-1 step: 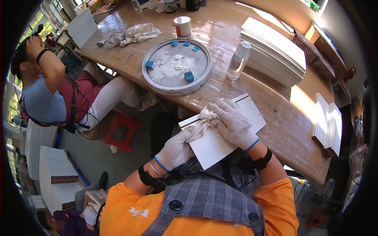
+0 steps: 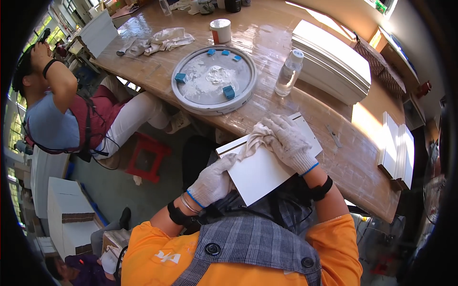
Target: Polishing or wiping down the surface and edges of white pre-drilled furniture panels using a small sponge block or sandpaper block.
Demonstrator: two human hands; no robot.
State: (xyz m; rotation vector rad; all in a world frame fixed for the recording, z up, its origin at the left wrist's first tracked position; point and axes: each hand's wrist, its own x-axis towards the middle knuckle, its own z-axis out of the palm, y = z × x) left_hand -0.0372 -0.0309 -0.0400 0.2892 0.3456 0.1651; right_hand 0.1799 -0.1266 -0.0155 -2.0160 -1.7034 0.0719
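Observation:
A white rectangular panel with a dark groove along its far edge lies tilted across my lap, against the table's near edge. My gloved left hand grips the panel's left end, fingers closed round it. Under my gloved right hand is a crumpled whitish cloth, pressed on the panel's upper face. The cloth's loose end trails toward my left fingertips. Both gloves are white knit with blue cuff edging. The panel's underside is hidden.
On the table stand a round grey lid with white paste and several blue blocks, a clear bottle, a white tub and stacked white panels. Farther left lie rags. A co-worker sits left, near a red stool.
My right hand and the cloth have slid a little right along the panel, away from my left hand. My left hand keeps its grip on the panel.

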